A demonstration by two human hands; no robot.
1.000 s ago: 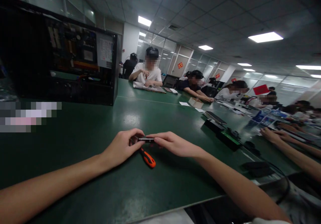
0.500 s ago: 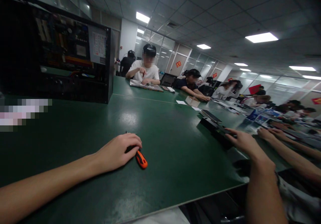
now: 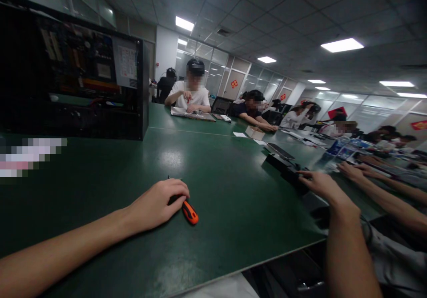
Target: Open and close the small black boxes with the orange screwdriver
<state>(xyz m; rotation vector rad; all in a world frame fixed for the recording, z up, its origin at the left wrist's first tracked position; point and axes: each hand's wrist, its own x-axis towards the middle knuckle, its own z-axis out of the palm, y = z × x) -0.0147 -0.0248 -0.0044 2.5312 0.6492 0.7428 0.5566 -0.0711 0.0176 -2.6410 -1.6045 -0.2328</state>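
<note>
My left hand [image 3: 156,202] rests on the green table [image 3: 213,164], fingers curled over a screwdriver with an orange and black handle [image 3: 189,211]; its thin shaft pokes out behind the knuckles. My right hand [image 3: 318,184] reaches to the right, fingers stretched onto a dark flat device [image 3: 289,172] at the table's right side. Whether those fingers hold anything is hidden by blur.
An open black computer case [image 3: 76,73] stands at the back left. Another dark device with a slim slab on top [image 3: 279,152] lies beyond my right hand. A neighbour's arms [image 3: 376,187] lie on the right. Several people sit along the far table edge.
One second ago both hands held a small flat part together. My right hand has since let go and swung right to the dark device; my left hand dropped onto the screwdriver.
</note>
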